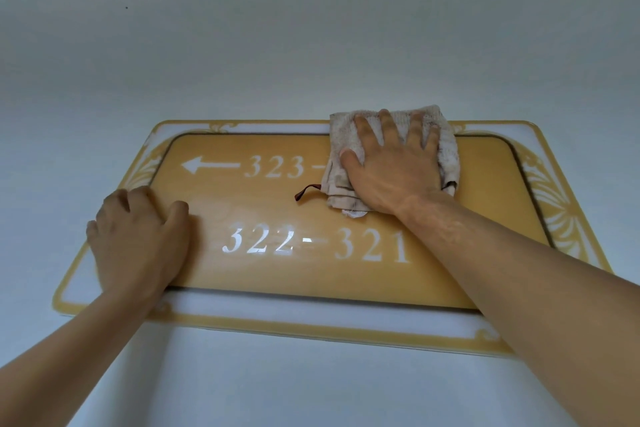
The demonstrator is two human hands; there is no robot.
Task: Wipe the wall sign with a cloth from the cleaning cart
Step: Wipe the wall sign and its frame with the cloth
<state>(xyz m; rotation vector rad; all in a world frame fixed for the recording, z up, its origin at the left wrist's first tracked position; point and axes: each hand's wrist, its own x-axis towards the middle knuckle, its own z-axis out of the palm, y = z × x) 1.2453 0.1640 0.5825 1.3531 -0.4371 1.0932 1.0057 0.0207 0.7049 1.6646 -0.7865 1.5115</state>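
Observation:
A yellow wall sign (311, 281) with a white ornate border shows a left arrow, "323-" and "322-321" in white. A folded, stained whitish cloth (446, 149) with a small dark loop lies flat against the sign's upper right part, covering the end of the top line. My right hand (388, 163) presses on the cloth with straight, spread fingers. My left hand (138, 236) rests on the sign's left edge with its fingers curled, holding nothing I can see.
A plain pale wall (311, 28) surrounds the sign on all sides. A tiny dark speck (126, 7) marks the wall at the upper left. No cart or other object is in view.

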